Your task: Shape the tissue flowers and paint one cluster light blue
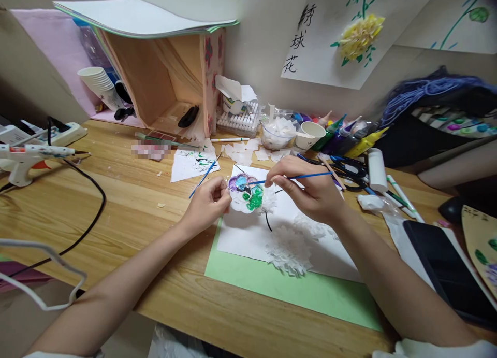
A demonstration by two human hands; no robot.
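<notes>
My left hand (209,201) pinches the left rim of a flower-shaped paint palette (237,203), which it holds over the white paper (240,239). Purple, blue, black and green paint lie in the palette's wells. In my right hand (301,184) is a thin blue paintbrush (310,176), its tip at the palette's upper wells. Ruffled white paper flowers (289,249) rest on the sheet below, partly behind my right hand and forearm. A short black line is drawn near them. Under the white paper lies a green sheet (295,298).
Left of the palette, a second blue brush (205,177) lies beside a paint-smeared paper scrap (190,166). Paint bottles (363,143), a paper cup (310,135) and scissors (349,169) stand or lie behind. A glue gun (31,158) is far left; a phone (446,265) is right.
</notes>
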